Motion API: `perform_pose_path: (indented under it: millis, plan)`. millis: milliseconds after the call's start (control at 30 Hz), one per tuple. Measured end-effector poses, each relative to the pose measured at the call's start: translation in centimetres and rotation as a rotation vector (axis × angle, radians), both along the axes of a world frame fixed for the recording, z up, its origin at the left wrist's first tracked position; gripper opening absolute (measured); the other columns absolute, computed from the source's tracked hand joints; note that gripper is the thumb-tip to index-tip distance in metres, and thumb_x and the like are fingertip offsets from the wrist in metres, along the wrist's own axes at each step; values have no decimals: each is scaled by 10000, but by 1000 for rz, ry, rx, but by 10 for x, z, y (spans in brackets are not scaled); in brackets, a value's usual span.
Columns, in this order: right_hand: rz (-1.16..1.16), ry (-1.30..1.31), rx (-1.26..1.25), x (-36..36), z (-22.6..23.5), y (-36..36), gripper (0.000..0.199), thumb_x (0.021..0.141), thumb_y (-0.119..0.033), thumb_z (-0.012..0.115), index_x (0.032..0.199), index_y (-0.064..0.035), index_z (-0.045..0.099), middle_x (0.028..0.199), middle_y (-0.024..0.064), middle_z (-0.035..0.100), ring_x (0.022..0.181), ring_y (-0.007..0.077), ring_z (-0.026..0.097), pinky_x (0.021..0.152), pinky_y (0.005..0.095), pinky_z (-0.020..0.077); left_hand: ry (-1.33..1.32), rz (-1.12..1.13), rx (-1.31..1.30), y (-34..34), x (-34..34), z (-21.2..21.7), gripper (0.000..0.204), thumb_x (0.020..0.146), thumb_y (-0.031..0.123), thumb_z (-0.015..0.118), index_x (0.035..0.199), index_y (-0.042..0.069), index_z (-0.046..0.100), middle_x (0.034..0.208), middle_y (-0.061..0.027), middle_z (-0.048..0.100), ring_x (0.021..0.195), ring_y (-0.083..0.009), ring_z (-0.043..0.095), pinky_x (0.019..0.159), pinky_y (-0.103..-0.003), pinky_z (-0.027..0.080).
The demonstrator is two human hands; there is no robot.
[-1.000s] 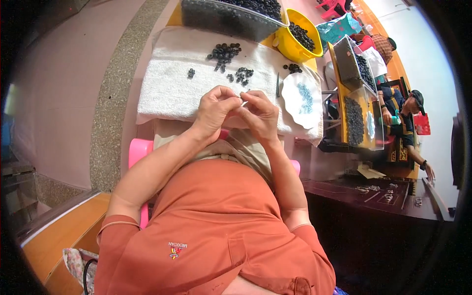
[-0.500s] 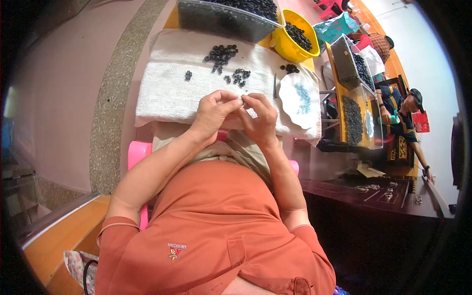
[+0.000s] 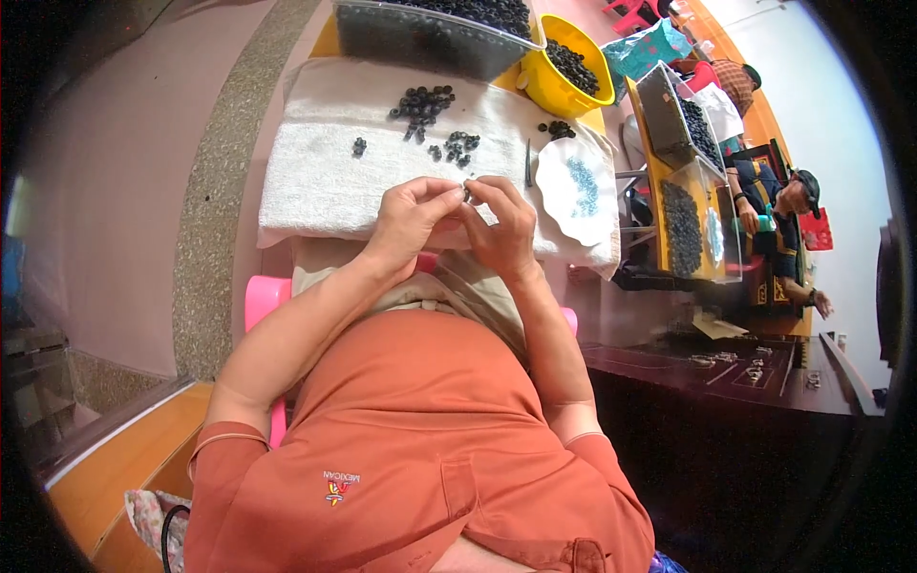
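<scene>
Evidently, in the head view, the bare left hand [image 3: 409, 218] and bare right hand [image 3: 504, 222] meet above the near edge of the towel-covered worktop [image 3: 594, 120], thumbs and forefingers nearly closed, pinching a small dark piece [image 3: 466, 194] between their fingertips; its shape is too small to tell; beyond it, loose clusters of small, round, black pieces [image 3: 417, 100] lie on the white terry towel [image 3: 315, 181] toward the far edge; near the right edge sits a white, scalloped plate [image 3: 559, 196] bearing tiny pale-blue bits [image 3: 583, 186]; a slim dark tool [image 3: 528, 162] lies just left of the plate.
</scene>
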State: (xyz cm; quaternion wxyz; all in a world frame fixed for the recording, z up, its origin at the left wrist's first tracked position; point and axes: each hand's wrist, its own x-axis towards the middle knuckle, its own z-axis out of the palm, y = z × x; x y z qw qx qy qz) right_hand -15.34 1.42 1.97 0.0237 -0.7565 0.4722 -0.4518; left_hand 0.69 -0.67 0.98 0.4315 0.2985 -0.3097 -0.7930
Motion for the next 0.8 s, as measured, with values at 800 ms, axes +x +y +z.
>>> perform_pose_path:
  millis: [800]
  plan:
    - [18, 56, -41, -7, 1, 0, 257, 742, 10, 740, 978, -15, 640, 889, 142, 652, 717, 280, 659, 607, 341, 536, -15, -3, -28, -1, -2, -4, 126, 959, 122, 607, 1004, 18, 664, 930, -45, 671, 835, -105, 644, 768, -252, 556]
